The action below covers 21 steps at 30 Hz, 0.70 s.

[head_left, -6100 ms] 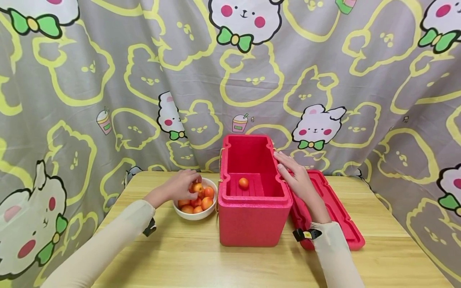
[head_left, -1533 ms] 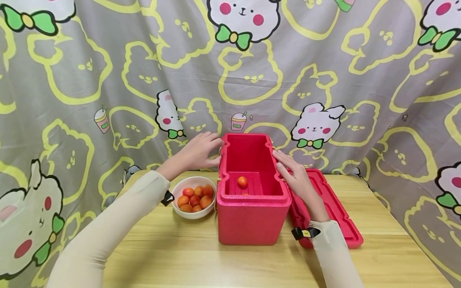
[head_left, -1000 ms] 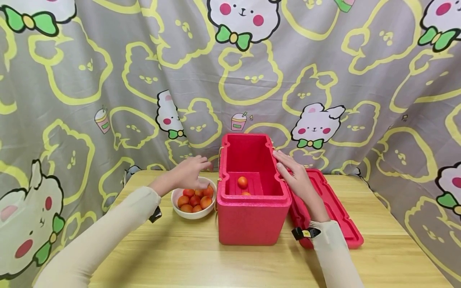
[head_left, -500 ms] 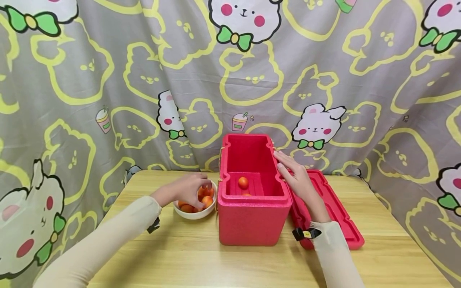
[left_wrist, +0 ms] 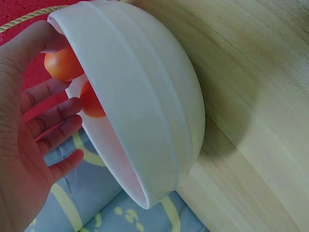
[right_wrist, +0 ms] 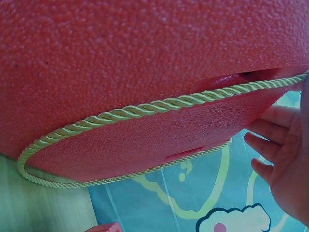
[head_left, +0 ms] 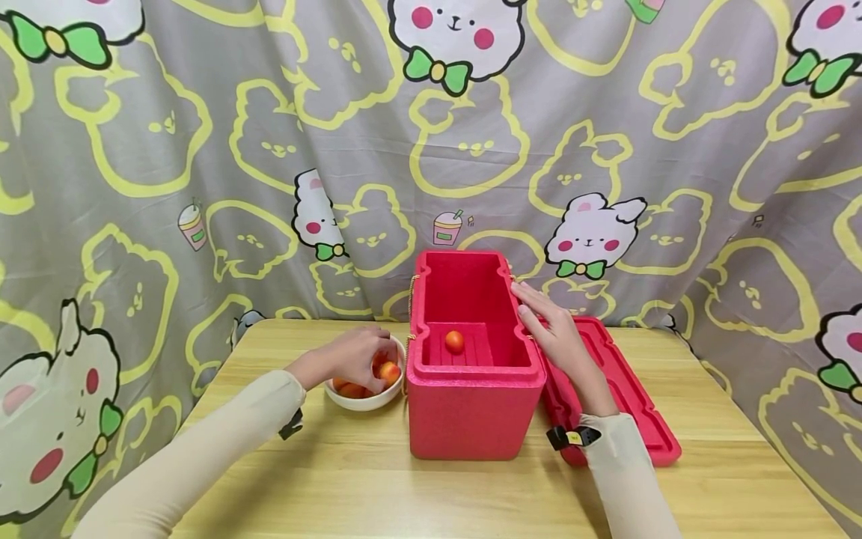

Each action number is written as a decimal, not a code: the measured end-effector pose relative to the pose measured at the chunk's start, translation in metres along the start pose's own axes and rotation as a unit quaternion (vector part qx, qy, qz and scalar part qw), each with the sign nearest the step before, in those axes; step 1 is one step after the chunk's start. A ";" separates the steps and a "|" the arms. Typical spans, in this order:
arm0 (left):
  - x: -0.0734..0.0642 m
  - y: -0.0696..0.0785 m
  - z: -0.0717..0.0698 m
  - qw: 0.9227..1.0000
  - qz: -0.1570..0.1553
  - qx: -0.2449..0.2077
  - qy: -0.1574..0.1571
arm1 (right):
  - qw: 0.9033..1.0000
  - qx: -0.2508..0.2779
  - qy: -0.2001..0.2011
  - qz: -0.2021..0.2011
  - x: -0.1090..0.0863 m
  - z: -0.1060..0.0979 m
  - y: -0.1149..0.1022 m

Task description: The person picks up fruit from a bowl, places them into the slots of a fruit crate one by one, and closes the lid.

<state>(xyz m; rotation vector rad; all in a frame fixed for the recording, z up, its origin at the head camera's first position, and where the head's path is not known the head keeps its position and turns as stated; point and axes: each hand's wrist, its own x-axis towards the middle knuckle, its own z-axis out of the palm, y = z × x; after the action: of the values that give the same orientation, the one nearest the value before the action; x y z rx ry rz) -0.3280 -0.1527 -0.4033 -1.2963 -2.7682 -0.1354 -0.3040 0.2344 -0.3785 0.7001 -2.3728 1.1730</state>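
My left hand (head_left: 357, 355) reaches down into a white bowl (head_left: 364, 405) of small round orange-red fruits. Between its curled thumb and forefinger sits an orange fruit (left_wrist: 63, 64), while the other fingers are spread loosely in the left wrist view. A second fruit (left_wrist: 91, 100) shows beside the fingertips; most of the bowl's contents are hidden by the hand. Next to the bowl stands a red foam box (head_left: 474, 419), its top uncovered, with one orange fruit (head_left: 454, 342) visible on its floor. Fingers extended, my right hand (head_left: 552, 333) rests on the box's right rim.
The red lid (head_left: 633, 397) lies on the wooden table (head_left: 323, 471), right of the box and partly under my right forearm. A gold rope (right_wrist: 159, 105) hangs along the box's right side. A patterned curtain (head_left: 471, 150) closes off the back.
My left hand has come from the box's left rim back to the bowl and closed on a fruit there. One more fruit showed in the box earlier, now hidden. The right hand stays put.
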 end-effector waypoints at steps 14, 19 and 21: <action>-0.001 -0.002 -0.004 0.999 -0.032 -0.024 -0.001 | 1.000 0.001 0.001 -0.003 0.001 0.000 0.001; -0.002 -0.005 -0.004 0.999 -0.039 -0.019 -0.002 | 1.000 0.002 0.000 0.000 0.001 0.000 0.001; -0.003 -0.007 -0.004 0.999 -0.040 -0.020 -0.002 | 1.000 0.002 0.000 0.001 0.001 0.000 0.001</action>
<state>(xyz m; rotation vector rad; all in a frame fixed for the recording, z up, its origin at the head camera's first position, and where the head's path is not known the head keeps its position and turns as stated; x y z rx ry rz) -0.3312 -0.1593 -0.4002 -1.1964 -2.8368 -0.1952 -0.3053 0.2352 -0.3785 0.7003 -2.3724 1.1791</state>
